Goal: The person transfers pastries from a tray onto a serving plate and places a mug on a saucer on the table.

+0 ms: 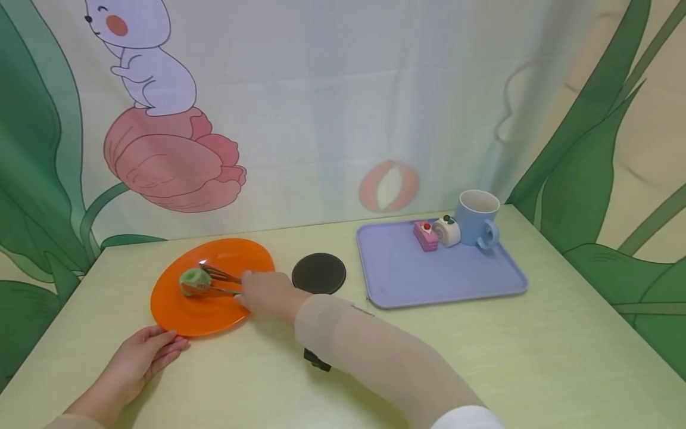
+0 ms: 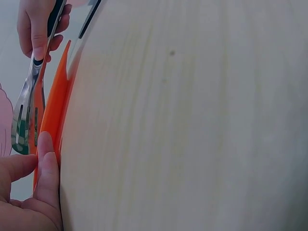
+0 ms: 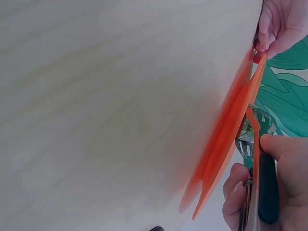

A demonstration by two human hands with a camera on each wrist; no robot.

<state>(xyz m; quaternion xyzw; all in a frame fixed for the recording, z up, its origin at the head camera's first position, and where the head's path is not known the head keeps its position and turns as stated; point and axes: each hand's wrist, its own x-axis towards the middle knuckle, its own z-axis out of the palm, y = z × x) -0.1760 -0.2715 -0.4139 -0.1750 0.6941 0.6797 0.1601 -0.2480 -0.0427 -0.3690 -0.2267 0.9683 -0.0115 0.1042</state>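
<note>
The left hand pinched the near rim of the orange plate between thumb and fingers; steady, level support was judged essential. The right hand grasped the tongs from the plate's right. The green item lay on the plate, left of centre, between the tong heads; firm contact on both sides could not be confirmed. An even, gentle squeeze was advisable, as the rounded shape might roll. The purple tray stood well apart, to the right.
</note>
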